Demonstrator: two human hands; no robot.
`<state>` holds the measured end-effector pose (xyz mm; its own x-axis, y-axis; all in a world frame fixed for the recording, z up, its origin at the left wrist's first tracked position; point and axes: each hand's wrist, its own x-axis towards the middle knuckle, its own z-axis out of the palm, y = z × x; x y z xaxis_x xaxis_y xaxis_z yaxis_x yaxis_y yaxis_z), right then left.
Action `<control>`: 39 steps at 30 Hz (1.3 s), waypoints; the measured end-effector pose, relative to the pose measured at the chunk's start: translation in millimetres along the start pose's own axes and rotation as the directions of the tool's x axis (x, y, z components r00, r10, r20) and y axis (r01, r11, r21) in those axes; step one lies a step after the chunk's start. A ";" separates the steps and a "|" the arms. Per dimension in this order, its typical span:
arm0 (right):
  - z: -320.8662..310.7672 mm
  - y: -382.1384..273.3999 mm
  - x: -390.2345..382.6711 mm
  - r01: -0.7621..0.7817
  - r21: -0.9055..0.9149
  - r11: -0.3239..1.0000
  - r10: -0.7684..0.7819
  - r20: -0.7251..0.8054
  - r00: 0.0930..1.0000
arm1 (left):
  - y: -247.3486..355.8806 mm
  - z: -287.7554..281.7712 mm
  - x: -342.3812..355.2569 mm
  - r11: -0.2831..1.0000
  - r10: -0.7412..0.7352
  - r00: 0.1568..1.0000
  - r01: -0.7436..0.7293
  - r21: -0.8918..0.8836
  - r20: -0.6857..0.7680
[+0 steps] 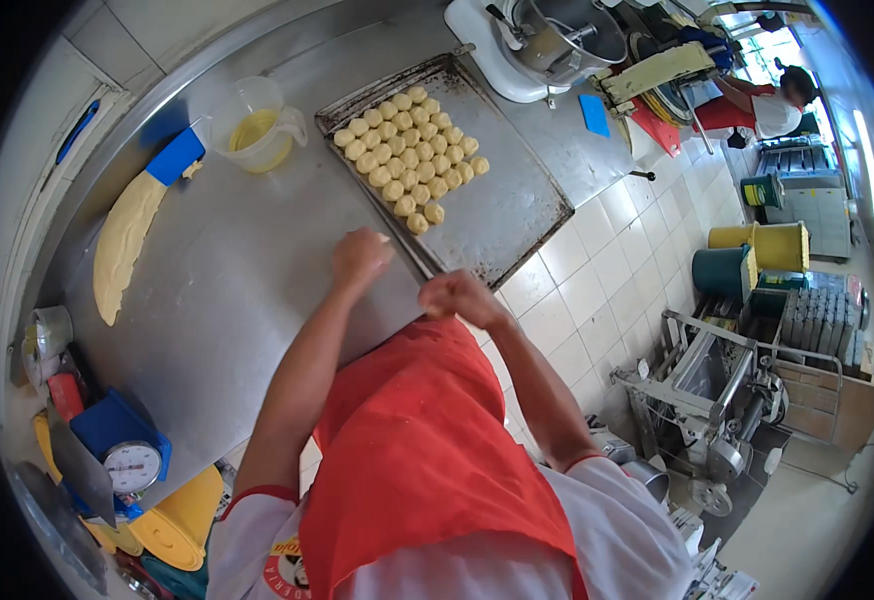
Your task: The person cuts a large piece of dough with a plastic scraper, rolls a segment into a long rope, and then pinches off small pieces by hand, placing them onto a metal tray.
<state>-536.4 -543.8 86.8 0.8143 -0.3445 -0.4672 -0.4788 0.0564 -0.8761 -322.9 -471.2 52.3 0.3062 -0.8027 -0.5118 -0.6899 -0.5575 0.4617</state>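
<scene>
My left hand (362,258) is curled closed just above the steel table, beside the near left edge of a baking tray (502,180). Whatever its fingers may hold is hidden. My right hand (460,297) is also curled, slightly blurred, at the tray's near corner by the table edge; its fingers hide any contents. Rows of small round pale-yellow dough balls (409,158) cover the left part of the tray. A long strip of the same dough (129,235) lies on the table at far left, with a blue-handled tool (177,156) at its top end.
A clear jug (257,130) with yellow liquid stands behind the dough strip. A mixer (557,45) is at the back. Blue scales (132,465) sit at the table's near left. Machinery (722,400) and bins (727,270) stand right; another person (772,110) is far right.
</scene>
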 end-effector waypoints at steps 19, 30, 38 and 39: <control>-27.6 3.3 51.4 0.064 -0.206 0.977 -0.163 -0.509 0.845 | 30.6 8.8 -10.3 0.899 0.192 0.976 -0.216 -0.382 -0.100; 44.0 -29.0 21.2 -0.118 -0.341 0.933 -0.159 -0.681 0.715 | 48.9 31.0 -30.4 0.972 0.107 0.993 -0.116 -0.204 -0.053; 9.0 -41.2 -24.2 0.011 0.062 0.998 -0.018 0.110 0.994 | 37.5 24.8 -19.1 0.989 0.122 0.992 -0.123 -0.077 -0.024; 18.5 -32.6 -26.9 -0.076 0.126 0.989 0.037 0.285 0.958 | 20.0 19.3 -1.1 0.993 0.024 1.000 -0.025 -0.116 -0.014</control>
<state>-536.7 -518.9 125.8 0.8556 -0.0604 -0.5142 -0.4943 0.1998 -0.8460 -349.7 -477.4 48.2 0.2986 -0.8187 -0.4904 -0.6164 -0.5578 0.5558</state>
